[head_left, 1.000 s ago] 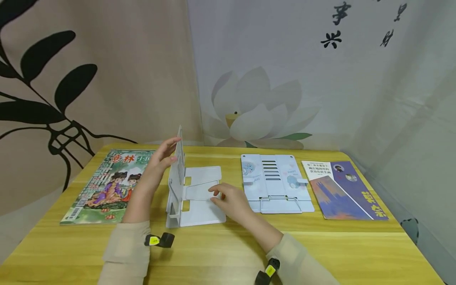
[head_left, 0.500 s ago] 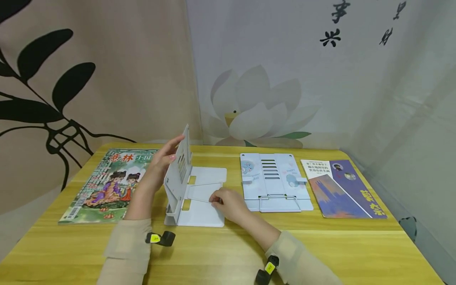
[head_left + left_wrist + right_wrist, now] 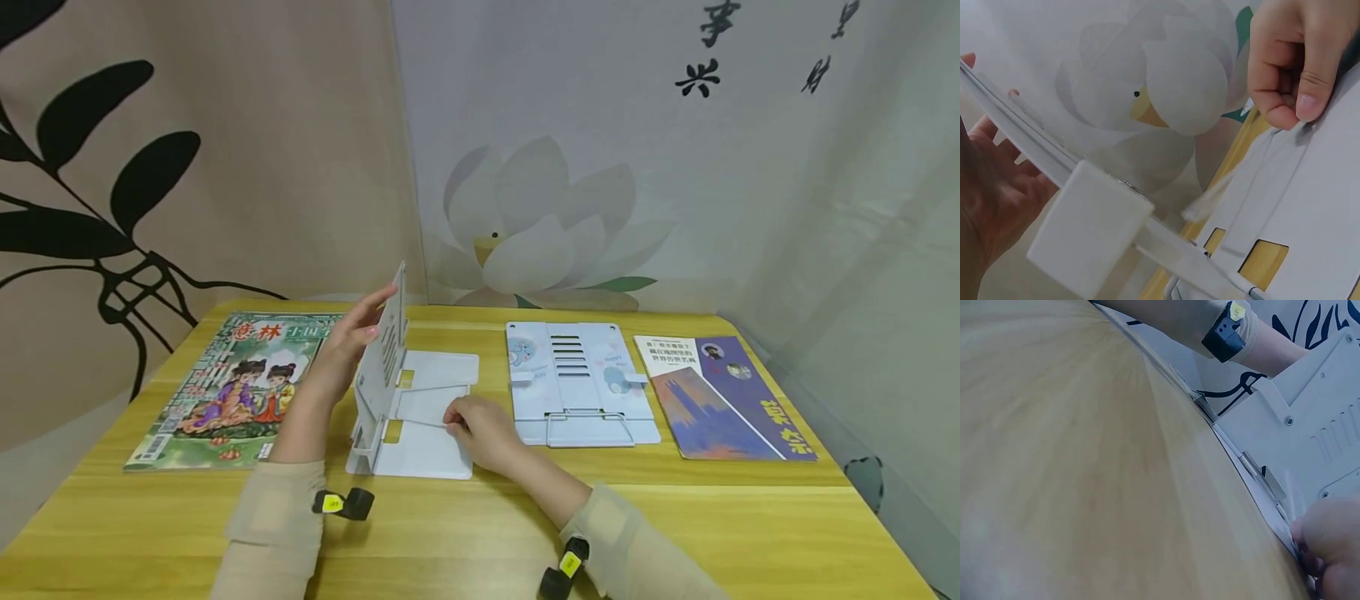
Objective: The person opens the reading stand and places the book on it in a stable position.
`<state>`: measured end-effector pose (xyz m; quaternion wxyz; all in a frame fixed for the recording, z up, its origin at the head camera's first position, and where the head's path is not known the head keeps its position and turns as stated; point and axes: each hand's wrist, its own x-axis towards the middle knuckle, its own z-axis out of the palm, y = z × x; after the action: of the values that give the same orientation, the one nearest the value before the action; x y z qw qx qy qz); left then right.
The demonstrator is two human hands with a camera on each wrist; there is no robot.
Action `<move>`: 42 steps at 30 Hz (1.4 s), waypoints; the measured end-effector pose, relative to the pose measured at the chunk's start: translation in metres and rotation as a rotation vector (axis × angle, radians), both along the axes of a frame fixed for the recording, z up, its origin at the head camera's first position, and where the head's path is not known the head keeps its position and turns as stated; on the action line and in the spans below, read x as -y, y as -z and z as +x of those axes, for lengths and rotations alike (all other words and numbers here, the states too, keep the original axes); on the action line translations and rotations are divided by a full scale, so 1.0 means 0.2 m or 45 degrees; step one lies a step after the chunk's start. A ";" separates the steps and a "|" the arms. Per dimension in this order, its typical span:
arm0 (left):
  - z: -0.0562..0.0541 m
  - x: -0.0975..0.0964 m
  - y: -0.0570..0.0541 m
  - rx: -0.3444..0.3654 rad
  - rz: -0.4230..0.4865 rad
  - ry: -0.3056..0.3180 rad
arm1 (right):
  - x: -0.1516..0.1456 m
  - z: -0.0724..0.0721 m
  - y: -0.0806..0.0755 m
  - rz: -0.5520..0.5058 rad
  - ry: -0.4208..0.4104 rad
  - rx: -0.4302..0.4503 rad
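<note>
Bookstand [image 3: 426,457] left of centre on the tabletop [image 3: 450,533] has its panel [image 3: 380,364] tipped farther right than a second ago, your loose-fingered left hand [image 3: 347,343] backing it, your right hand [image 3: 487,435] now pinching the wire prop [image 3: 422,422], suggesting angle adjustment.
</note>
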<state>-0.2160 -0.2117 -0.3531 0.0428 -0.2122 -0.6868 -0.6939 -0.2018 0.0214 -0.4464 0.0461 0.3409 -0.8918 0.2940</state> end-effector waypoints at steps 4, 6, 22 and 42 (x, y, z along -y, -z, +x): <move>0.00 -0.01 0.00 -0.008 -0.019 -0.026 | 0.00 0.00 0.01 -0.057 0.000 0.027; 0.00 -0.01 0.01 -0.025 -0.051 -0.049 | -0.01 0.00 0.02 -0.079 -0.001 0.041; 0.00 -0.19 -0.01 -0.153 -0.277 0.026 | -0.03 0.01 0.04 -0.151 -0.018 -0.016; 0.01 -0.29 0.01 -0.153 -0.438 -0.013 | -0.04 0.04 0.01 -0.316 -0.008 0.234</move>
<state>-0.2148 -0.1545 -0.3551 0.0506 -0.2539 -0.7927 -0.5519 -0.1942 0.0303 -0.4484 0.0050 0.3069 -0.8480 0.4321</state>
